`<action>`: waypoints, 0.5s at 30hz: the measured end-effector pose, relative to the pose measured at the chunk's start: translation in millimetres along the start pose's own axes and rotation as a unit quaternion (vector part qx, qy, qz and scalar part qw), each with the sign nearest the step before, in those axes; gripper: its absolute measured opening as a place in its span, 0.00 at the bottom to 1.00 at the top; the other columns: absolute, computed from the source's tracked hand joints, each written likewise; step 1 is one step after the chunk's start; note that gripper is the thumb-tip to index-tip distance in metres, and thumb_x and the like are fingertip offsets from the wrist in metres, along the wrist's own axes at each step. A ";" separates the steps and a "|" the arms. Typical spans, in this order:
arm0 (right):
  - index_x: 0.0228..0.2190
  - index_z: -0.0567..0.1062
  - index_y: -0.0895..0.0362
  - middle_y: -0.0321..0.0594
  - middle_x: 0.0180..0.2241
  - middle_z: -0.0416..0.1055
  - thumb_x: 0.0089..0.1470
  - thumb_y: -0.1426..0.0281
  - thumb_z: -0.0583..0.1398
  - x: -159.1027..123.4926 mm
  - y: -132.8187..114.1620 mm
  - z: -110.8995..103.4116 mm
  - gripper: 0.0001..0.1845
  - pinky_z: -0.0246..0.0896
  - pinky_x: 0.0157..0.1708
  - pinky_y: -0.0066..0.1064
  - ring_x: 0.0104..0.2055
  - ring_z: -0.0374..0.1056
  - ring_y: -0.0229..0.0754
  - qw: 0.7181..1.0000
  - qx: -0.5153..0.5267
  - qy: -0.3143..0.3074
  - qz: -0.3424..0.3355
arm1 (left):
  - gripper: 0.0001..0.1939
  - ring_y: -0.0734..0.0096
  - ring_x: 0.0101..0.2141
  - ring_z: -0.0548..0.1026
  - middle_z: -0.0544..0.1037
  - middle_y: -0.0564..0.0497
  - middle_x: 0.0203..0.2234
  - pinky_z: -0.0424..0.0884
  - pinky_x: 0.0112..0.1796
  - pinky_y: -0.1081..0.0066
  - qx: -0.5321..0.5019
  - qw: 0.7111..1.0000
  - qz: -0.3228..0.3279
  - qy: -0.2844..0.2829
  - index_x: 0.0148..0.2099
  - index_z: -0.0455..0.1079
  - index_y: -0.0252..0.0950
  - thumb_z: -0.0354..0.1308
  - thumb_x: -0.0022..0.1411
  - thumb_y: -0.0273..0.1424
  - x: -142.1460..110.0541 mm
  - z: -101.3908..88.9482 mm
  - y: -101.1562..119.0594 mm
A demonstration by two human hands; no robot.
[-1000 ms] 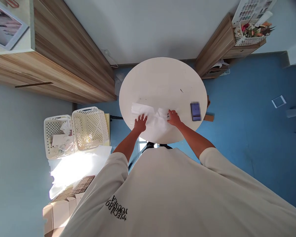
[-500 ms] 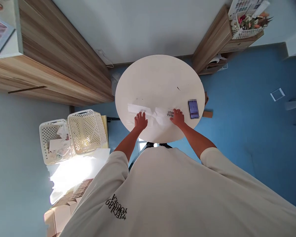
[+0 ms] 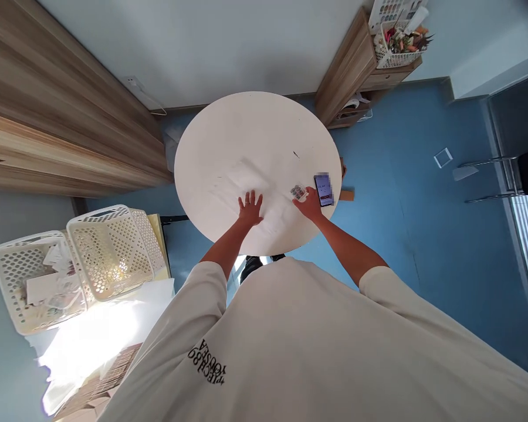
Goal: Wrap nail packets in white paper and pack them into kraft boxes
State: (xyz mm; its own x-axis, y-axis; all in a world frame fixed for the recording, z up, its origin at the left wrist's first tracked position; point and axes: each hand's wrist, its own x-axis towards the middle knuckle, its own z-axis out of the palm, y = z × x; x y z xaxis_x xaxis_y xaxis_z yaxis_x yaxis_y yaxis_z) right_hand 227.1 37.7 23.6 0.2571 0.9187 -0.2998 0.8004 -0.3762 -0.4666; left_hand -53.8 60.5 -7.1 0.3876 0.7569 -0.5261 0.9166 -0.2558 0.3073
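My left hand [image 3: 250, 210] lies flat with its fingers spread on a thin white sheet of paper [image 3: 242, 190], which barely stands out from the round white table [image 3: 229, 135]. My right hand [image 3: 310, 204] is closed at its fingertips on a small pack with dark coloured dots [image 3: 298, 191]. A smartphone [image 3: 324, 190] with a lit screen lies just beyond that hand, close to the table's edge. Part of the phone is blurred, so its display is unreadable.
Two white perforated baskets [image 3: 110, 252] stand at the lower left, one holding papers. A wood-grain cabinet [image 3: 48, 117] runs along the upper left. A small brown piece of cardboard [image 3: 345, 194] shows past the table's right edge over the blue floor [image 3: 405, 205].
The whole view has swung, shifting the table left. The small pack has moved right across the table with my right hand, nearer the phone. The sheet lies flatter, and the phone's screen looks brighter.
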 end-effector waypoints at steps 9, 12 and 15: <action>0.65 0.62 0.55 0.55 0.65 0.63 0.54 0.64 0.67 -20.3 -39.4 30.2 0.41 0.62 0.60 0.48 0.63 0.62 0.60 0.954 -0.093 -0.158 -0.236 | 0.46 0.45 0.76 0.43 0.45 0.39 0.78 0.41 0.71 0.41 0.010 0.996 0.064 0.054 0.80 0.50 0.38 0.58 0.61 0.27 -21.4 -15.2 -16.6; 0.66 0.62 0.54 0.54 0.66 0.63 0.54 0.67 0.67 -16.5 -52.1 44.7 0.41 0.60 0.61 0.48 0.64 0.61 0.61 0.943 -0.113 -0.174 -0.261 | 0.40 0.44 0.74 0.53 0.53 0.35 0.76 0.53 0.69 0.45 -0.003 0.996 -0.035 0.079 0.78 0.53 0.37 0.53 0.65 0.26 -44.5 -4.3 -12.5; 0.66 0.62 0.53 0.53 0.68 0.62 0.53 0.68 0.67 -8.5 -61.6 57.5 0.41 0.55 0.64 0.50 0.67 0.58 0.61 0.937 -0.126 -0.180 -0.272 | 0.40 0.44 0.73 0.56 0.57 0.36 0.75 0.56 0.68 0.46 0.002 0.997 -0.048 0.053 0.79 0.51 0.37 0.52 0.67 0.29 -57.8 6.7 -10.1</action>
State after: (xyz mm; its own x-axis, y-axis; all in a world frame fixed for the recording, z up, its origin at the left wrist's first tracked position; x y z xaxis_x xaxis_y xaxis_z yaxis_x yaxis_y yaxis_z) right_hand 144.5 46.1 7.0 -0.3888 0.8493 -0.3572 0.8742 0.2176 -0.4341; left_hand -84.8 15.3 14.9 0.2850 0.8371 -0.4669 0.9496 -0.1802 0.2565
